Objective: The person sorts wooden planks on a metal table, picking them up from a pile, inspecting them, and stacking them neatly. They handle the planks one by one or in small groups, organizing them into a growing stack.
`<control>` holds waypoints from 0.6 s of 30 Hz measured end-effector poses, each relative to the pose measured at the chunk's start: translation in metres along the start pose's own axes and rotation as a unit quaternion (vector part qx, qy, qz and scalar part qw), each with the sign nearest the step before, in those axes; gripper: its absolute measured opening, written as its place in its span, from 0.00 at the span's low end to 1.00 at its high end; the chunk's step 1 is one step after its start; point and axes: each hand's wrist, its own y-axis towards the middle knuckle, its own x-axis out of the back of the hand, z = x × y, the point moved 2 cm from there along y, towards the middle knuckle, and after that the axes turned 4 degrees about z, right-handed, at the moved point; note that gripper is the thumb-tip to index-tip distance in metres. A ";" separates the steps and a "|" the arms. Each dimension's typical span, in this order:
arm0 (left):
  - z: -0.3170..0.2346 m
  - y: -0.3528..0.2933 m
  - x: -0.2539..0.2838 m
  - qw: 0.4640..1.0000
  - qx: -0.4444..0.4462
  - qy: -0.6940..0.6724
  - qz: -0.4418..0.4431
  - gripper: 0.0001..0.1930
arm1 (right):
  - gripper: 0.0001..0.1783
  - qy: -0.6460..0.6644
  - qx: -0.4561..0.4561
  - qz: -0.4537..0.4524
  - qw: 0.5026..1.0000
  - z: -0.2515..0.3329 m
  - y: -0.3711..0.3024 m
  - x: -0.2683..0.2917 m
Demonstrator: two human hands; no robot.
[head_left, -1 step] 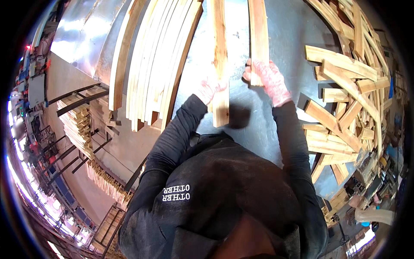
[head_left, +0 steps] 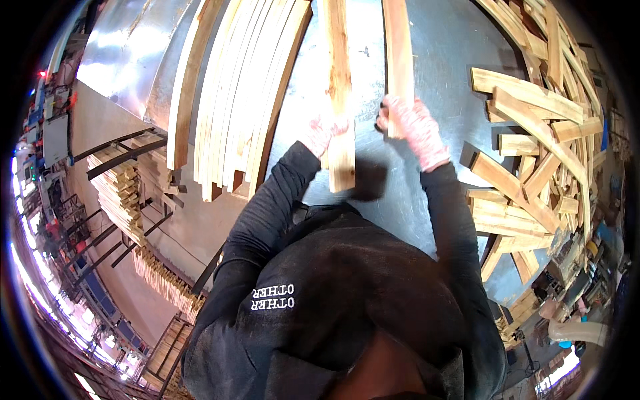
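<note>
- Your left hand (head_left: 323,135) closes on the left plank (head_left: 339,80) from its left side, a little above the near end, thumb across the top face.
- Your left forearm, in a black sleeve (head_left: 268,190), slants up and inward from a bent elbow.
- Your right hand (head_left: 415,128) holds the right plank (head_left: 400,57) by its near end, fingers curled round toward its left edge.
- Your right forearm rises almost straight, well apart from the left.
- Both planks point away from you, side by side with a gap, over the metal table (head_left: 400,183); whether either is lifted, you cannot tell.
- Your black top (head_left: 347,267) bears two short lines of white capitals, upside down, on the chest.
- A plank row (head_left: 257,87) lies left, a jumbled pile (head_left: 513,190) right.
</note>
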 end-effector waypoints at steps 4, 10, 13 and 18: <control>-0.016 0.019 -0.033 0.976 -0.111 0.166 -0.085 0.16 | 0.52 -0.445 0.072 -0.076 0.889 -0.052 -0.034 -0.052; -0.016 -0.027 -0.029 0.981 -0.098 0.095 -0.139 0.26 | 0.64 -0.236 0.088 0.113 0.961 -0.105 -0.018 -0.071; -0.076 -0.102 -0.022 0.949 -0.078 0.193 -0.237 0.36 | 0.68 -0.255 -0.051 0.120 0.958 -0.110 -0.025 -0.099; -0.116 -0.173 0.008 0.954 -0.114 0.127 -0.246 0.26 | 0.71 -0.453 -0.164 0.167 0.860 -0.094 0.006 -0.180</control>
